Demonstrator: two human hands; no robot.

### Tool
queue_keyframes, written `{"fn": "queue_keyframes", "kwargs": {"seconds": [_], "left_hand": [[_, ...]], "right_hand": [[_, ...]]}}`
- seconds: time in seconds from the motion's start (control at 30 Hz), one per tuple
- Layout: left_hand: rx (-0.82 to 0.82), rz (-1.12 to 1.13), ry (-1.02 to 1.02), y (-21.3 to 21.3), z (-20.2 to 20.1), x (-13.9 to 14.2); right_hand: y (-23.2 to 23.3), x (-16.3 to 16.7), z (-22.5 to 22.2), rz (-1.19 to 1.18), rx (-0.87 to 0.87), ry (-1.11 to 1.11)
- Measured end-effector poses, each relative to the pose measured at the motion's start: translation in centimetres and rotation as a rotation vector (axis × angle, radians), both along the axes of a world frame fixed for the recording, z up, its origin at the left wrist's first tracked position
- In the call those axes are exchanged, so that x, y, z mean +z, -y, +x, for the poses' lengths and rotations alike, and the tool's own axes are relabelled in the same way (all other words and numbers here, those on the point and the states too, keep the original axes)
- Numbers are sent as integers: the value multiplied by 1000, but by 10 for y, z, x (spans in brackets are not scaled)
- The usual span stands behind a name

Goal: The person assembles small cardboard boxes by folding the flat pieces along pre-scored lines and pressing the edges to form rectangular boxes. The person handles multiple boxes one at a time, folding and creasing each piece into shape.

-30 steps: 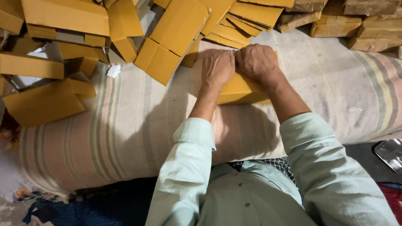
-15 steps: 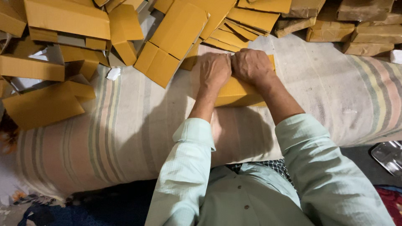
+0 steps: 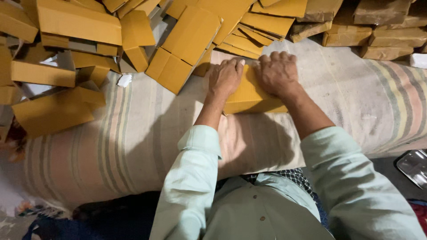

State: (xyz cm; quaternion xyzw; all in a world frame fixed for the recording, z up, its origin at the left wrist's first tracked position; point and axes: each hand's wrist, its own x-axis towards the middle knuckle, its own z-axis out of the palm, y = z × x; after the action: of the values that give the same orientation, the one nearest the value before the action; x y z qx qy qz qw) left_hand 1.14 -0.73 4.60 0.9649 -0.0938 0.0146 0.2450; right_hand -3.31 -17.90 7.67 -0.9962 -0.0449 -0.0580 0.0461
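Both my hands press flat on one yellow cardboard piece lying on the striped cloth in front of me. My left hand is palm down on its left part, fingers loosely curled over the far edge, not clamped around anything. My right hand is spread open on the right part, fingers pointing away, just beside the left. A pile of folded yellow cartons is heaped to the left and far side, near the hands. Brown wrapped bundles stacked at far right. Metal tray at the right edge, well apart.
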Motion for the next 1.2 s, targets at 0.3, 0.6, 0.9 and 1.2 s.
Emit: {"fn": "queue_keyframes", "kwargs": {"seconds": [0.3,0.6,0.9,1.2], "left_hand": [[-223,-285,253,-36,-52,-21],[-226,33,273,-29,-109,-1],[-169,10,448,-26,-114,-25],[-189,-171,675,-41,-118,-53]], "right_hand": [[16,-9,-51,172,20,189],[-3,-11,-60,-91,206,305],[9,-20,-85,-282,252,500],[24,-44,-96,42,247,528]]}}
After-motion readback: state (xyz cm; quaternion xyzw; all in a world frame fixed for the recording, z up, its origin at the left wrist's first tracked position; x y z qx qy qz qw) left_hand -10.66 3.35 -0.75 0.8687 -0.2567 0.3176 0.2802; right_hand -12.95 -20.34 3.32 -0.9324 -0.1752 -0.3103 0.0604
